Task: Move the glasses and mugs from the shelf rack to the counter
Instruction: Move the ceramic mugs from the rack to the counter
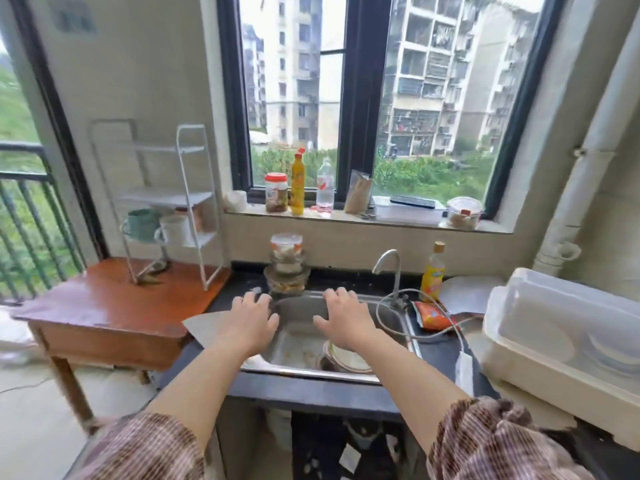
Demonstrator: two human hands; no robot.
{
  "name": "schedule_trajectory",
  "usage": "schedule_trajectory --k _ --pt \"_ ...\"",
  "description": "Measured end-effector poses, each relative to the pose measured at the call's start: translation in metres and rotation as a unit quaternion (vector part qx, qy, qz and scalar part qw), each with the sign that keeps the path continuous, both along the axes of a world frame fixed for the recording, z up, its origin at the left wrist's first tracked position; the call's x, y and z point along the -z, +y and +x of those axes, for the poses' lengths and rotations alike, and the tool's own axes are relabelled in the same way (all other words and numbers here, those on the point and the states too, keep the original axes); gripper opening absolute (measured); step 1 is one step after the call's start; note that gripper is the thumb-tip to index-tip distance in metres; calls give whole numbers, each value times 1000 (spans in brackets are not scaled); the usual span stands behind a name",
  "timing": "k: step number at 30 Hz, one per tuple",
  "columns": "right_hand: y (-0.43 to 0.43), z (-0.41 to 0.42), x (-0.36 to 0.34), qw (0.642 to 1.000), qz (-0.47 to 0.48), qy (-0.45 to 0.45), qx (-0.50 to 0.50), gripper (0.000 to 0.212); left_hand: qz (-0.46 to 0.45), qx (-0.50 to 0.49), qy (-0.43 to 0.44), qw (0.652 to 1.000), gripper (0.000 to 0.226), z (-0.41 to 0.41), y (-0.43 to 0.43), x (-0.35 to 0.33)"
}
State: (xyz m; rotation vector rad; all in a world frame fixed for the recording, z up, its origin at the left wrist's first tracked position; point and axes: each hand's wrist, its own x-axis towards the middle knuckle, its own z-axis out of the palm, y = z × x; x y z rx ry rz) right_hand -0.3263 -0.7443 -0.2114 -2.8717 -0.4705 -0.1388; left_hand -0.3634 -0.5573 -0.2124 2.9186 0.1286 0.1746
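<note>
Both hands hover palm-down over the stainless steel sink [301,341], fingers spread and holding nothing: the left hand [252,320] above its left rim, the right hand [344,318] above its middle. The task's things sit far left, on the lower tier of the white wire shelf rack [162,202], which stands on the reddish-brown wooden table [104,306]. I can make out 2 for certain: a green ceramic mug [142,223] and, just to its right, a white ceramic mug [175,230]. Something brownish stands behind them, too blurred to name. Nothing seems moved yet, so the step is likely the 1st reach. The left hand is nearer the rack; it should take 1 mug by its handle or body, lift clear of the tier's edge, and set it on bare black counter [440,355], away from the sink's rim.
</note>
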Motion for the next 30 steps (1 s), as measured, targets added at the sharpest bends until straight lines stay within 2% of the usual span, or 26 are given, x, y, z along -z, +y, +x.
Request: schedule_trajectory --k 3,10,18,24,30 --pt "53 42 -7 999 3 -22 -46 49 4 -33 -11 999 48 33 44 -5" --pt "164 133 -14 993 1 -12 -118 46 17 -95 -15 995 42 100 136 -13" --pt "283 200 -19 982 7 -20 -188 44 3 -173 -20 985 44 153 242 -11" --pt "377 241 -9 980 15 4 -200 42 -19 -185 -19 982 49 193 332 -2" --pt "471 286 14 986 57 64 -142 50 -58 -171 -29 983 44 248 443 19"
